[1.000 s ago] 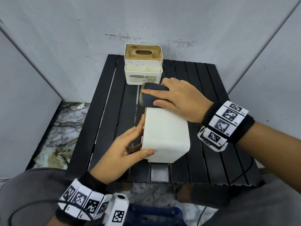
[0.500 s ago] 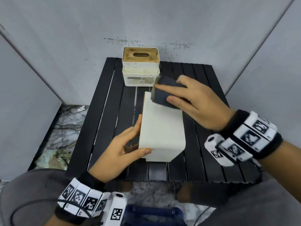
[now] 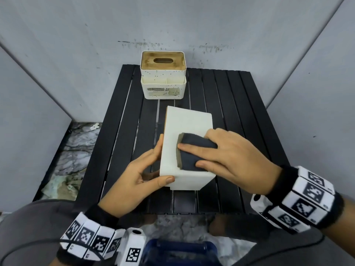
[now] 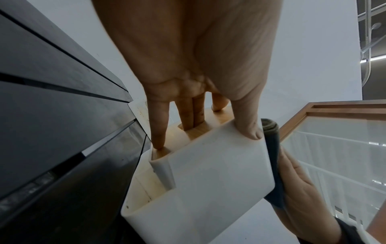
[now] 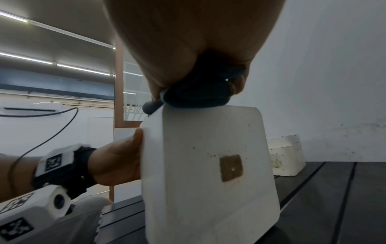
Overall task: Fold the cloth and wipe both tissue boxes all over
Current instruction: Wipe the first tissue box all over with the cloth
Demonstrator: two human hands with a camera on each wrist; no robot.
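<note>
A plain white tissue box (image 3: 187,131) lies on its side in the middle of the black slatted table (image 3: 240,112). My left hand (image 3: 146,173) grips its left face, thumb on the upper face, two fingers in the wooden lid's slot (image 4: 192,127). My right hand (image 3: 226,152) presses a folded dark cloth (image 3: 192,152) onto the near half of the box's upper face (image 5: 196,94). A second, speckled white tissue box (image 3: 163,75) with a wooden lid stands at the table's far edge, untouched.
Grey walls close in behind and on both sides of the table. Marbled floor with crumpled plastic (image 3: 63,181) shows to the left. A blue object (image 3: 180,252) sits below the table's near edge, by my lap.
My right hand has slid the cloth from the far end of the white box back along the upper face to its near half. The left hand keeps the same hold.
</note>
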